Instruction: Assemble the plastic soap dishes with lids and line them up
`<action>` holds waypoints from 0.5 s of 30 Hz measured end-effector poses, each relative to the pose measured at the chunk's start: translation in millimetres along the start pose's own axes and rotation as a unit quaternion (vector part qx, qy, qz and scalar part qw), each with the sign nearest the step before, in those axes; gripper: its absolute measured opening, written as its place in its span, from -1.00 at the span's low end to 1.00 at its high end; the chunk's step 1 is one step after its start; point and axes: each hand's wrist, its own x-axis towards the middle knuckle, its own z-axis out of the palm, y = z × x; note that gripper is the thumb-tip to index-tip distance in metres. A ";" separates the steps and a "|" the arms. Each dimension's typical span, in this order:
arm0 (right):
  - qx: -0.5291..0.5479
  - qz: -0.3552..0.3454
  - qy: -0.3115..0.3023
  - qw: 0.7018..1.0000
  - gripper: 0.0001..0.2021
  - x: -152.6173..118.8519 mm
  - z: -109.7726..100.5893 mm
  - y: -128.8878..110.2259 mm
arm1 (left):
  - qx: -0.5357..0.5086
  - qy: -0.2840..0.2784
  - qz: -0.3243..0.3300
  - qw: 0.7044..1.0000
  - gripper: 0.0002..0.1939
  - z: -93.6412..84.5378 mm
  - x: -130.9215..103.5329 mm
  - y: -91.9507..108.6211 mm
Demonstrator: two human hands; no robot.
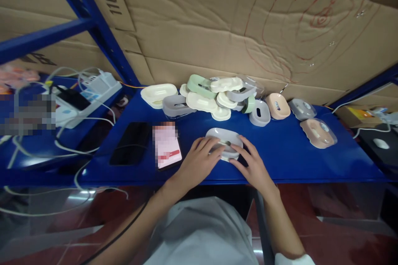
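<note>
A light grey oval soap dish [224, 133] lies near the front of the blue table, with a small dark slot in its middle. My left hand [200, 158] grips it from the left, fingers bent over the rim and into the hollow. From the right, my right hand [252, 165] holds it too, with fingertips reaching inside and the thumb at the near edge. A pale cream part shows beneath the dish's near edge. Behind it is a pile of similar parts, including a green tray [199, 85], a cream piece [202, 102] and a grey dish [176, 105].
Left of my hands lie a lit phone [168, 145] and a dark phone [130, 144]. Peach dishes [277, 106] and clear-wrapped ones [319, 133] sit right of the pile. Cables and a white power strip [101, 87] are at far left. Cardboard [202, 20] walls the back.
</note>
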 end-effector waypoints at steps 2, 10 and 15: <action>-0.022 -0.023 0.007 0.999 -0.55 -1.0 2.2 -0.5 | -0.012 -0.005 -0.008 1.000 -0.70 0.7 -5.8 -3.8; -0.041 -0.060 0.029 0.997 -0.61 0.3 -10.3 -0.7 | -0.011 -0.015 -0.013 1.000 -0.69 -3.3 -28.0 -4.7; -0.105 0.016 0.192 0.976 -0.75 20.0 -55.3 33.5 | -0.017 -0.017 0.000 1.000 -0.71 -6.4 -31.2 -0.3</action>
